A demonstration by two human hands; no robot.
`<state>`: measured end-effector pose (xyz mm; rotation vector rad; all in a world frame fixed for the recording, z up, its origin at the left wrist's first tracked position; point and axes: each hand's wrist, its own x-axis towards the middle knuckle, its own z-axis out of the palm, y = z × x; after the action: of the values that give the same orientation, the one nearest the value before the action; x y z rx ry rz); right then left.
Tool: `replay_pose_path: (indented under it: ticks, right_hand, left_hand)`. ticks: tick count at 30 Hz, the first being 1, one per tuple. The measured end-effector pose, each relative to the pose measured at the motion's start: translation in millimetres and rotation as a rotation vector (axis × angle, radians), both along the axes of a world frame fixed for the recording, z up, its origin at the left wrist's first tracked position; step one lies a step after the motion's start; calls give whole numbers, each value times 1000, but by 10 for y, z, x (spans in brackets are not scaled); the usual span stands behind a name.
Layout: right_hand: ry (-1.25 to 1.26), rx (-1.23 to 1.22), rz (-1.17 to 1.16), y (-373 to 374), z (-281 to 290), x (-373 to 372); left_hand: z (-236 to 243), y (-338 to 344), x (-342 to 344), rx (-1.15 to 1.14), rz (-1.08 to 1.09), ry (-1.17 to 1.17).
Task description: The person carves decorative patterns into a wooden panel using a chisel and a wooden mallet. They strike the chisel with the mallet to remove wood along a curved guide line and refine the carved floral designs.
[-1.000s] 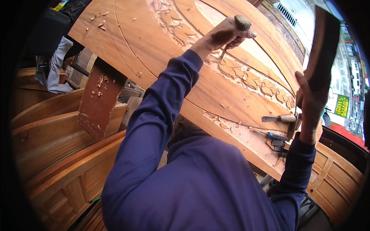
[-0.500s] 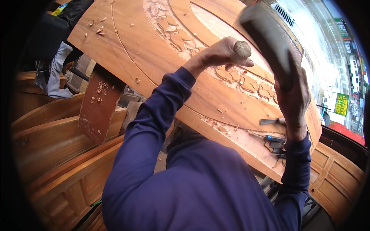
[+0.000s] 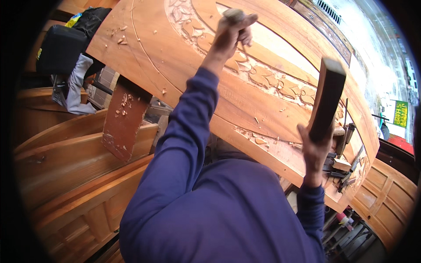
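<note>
My left hand (image 3: 229,39) is closed round an upright carving chisel; the worn, round butt of its handle (image 3: 234,15) shows above my fist, while the blade is mostly hidden. It is over the carved band of leaves and flowers (image 3: 263,78) on a large wooden panel (image 3: 258,107). My right hand (image 3: 316,151) grips a dark, block-shaped wooden mallet (image 3: 328,94), raised above the panel's right part and apart from the chisel.
Several hand tools (image 3: 342,164) lie at the panel's right end. Wood chips (image 3: 259,141) are scattered over it. A red-brown board (image 3: 125,120) and curved wooden pieces (image 3: 79,153) are at the left. A grey cloth (image 3: 78,83) hangs beside a black case (image 3: 59,49).
My left hand has moved up and left along the carved band with the chisel. My right hand has come down and slightly left, lowering the mallet away from the chisel.
</note>
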<state>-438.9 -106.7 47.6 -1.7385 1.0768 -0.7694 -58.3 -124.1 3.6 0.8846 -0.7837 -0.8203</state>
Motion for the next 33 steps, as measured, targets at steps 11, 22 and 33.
replay_pose_path:
  ticks: [11,22,33]
  right_hand:
    - [-290,463,-274,1278,-540,-473]
    - [-80,308,-607,1297,-392,-170]
    - [42,128,-891,1712,-255,471]
  left_hand:
    - [226,1011,-388,605,99,-1234]
    - [195,985,-491,639,-558,-1399]
    - [493,479,114,309,-670,-682]
